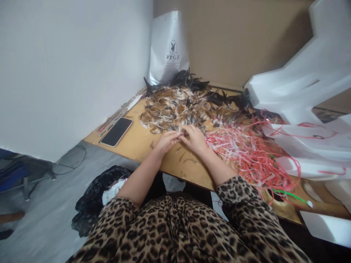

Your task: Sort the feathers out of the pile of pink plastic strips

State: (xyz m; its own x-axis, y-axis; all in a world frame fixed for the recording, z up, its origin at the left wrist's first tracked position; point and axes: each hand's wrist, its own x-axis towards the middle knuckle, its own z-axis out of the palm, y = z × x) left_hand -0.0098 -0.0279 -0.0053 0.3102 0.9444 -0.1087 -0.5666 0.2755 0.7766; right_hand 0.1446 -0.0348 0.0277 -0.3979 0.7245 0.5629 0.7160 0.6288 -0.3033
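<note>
Pinching feathers point(175, 106) at the pile's edge, left hand point(166, 141) and right hand point(195, 138) meet on the tabletop point(137, 144).

Phone point(117, 131), white bag point(168, 47), foam sheets point(301, 84)

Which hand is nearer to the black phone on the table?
Left. The left hand is at the feather pile, to the right of the phone; the right hand is farther right, beside the red strips.

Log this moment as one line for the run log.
left hand: pinching feathers | right hand: pinching same feathers | table: feather pile behind hands, red and white strips right, phone left | bag: upright at back
</note>
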